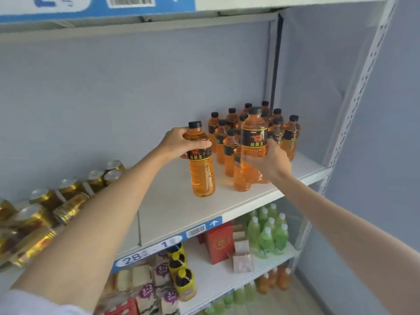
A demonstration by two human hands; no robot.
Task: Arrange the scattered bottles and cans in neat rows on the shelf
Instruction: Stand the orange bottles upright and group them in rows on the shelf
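A person is reaching both arms onto a white shelf, each hand wrapped around an orange drink bottle with a black cap. The left hand is gripping the shoulder of one bottle, thumb lying across the front above the label; this bottle is standing upright, or hanging just over the board, well out to the left of the group and nearer the front edge. The right hand is curling around the lower body of a second bottle, upright and raised in front of the cluster at the right end of the shelf.

The coming move is turning on that gap: the left-hand bottle's long axis is vertical, matching the others, and the cluster is lying to its right and slightly behind, so it probably needs sliding rightward to join a row. The right hand is already at the cluster; the left is the farther of the two.

Counting: two bottles in hand and roughly thirteen more standing behind, some hidden. Gold cans are lying jumbled at the left, about a dozen showing, several tipped over.
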